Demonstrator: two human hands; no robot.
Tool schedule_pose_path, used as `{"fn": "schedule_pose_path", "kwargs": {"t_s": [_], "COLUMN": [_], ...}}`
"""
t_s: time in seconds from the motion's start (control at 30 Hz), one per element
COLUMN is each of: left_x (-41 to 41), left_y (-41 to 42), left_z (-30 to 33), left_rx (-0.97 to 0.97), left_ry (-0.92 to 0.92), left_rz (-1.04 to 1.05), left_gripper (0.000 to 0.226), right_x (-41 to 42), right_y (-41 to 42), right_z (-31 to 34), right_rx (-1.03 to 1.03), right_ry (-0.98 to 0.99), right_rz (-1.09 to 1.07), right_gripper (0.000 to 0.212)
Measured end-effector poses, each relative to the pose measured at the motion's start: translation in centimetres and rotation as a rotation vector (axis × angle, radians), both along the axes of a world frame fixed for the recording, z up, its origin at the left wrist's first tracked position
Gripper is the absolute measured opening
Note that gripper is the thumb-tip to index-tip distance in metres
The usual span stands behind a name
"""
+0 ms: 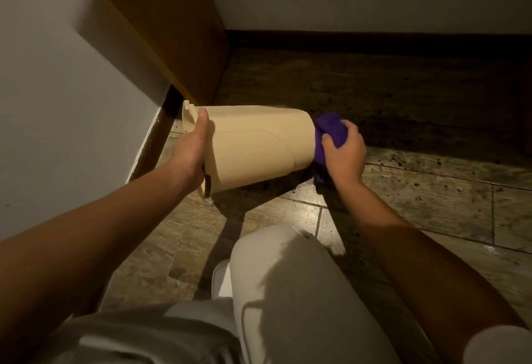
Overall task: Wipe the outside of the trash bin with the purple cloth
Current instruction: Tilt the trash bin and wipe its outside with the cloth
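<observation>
A cream plastic trash bin point(253, 145) is tipped on its side above the floor, its rim to the left and its bottom to the right. My left hand point(193, 150) grips the rim end, thumb over the top edge. My right hand point(344, 153) is closed on a bunched purple cloth point(329, 130), which presses against the bin's bottom end. Part of the cloth hangs below my hand. The bin's opening faces away to the left and is hidden.
A white wall point(57, 104) and a wooden panel point(172, 24) stand close on the left, with a dark baseboard point(374, 38) along the back wall. The floor point(417, 191) is speckled wood-look tile. My bent knee in light trousers point(288, 291) is below the bin.
</observation>
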State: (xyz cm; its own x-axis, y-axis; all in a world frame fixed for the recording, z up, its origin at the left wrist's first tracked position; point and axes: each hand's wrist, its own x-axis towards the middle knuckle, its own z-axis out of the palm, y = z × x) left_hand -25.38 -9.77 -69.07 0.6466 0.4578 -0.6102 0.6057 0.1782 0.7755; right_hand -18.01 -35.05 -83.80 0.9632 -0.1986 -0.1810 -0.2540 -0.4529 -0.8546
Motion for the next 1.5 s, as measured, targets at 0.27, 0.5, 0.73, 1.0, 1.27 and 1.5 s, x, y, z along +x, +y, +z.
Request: {"fn": "schedule_pose_path", "kwargs": {"t_s": [0.27, 0.5, 0.73, 1.0, 1.27, 1.5], "left_x": [-1.8, 0.7, 0.4, 0.8, 2.1, 2.9], "left_y": [-1.3, -0.2, 1.4, 3.0, 2.0, 1.0], "left_z": [-0.5, 2.5, 1.9, 1.2, 1.4, 1.7], "left_rx": [0.099, 0.04, 0.087, 0.18, 0.196, 0.077], "left_ry": [0.019, -0.109, -0.127, -0.115, -0.127, -0.109], "left_rz": [-0.323, -0.417, -0.408, -0.261, -0.218, -0.067], "left_gripper": [0.054, 0.03, 0.046, 0.054, 0.057, 0.054], "right_x": [0.4, 0.3, 3.3, 2.2, 0.4, -5.0], "right_y": [2.4, 7.9, 11.0, 1.7, 2.5, 3.5], "right_z": [4.8, 10.8, 10.5, 0.6, 3.0, -0.4], "right_rx": [0.286, 0.284, -0.048, -0.243, -0.08, -0.292], "right_ry": [-0.08, -0.283, -0.199, 0.154, -0.143, -0.121], "right_rz": [0.016, 0.322, 0.501, 0.189, 0.113, 0.428], "right_gripper": [0.055, 0.055, 0.057, 0.051, 0.056, 0.061]}}
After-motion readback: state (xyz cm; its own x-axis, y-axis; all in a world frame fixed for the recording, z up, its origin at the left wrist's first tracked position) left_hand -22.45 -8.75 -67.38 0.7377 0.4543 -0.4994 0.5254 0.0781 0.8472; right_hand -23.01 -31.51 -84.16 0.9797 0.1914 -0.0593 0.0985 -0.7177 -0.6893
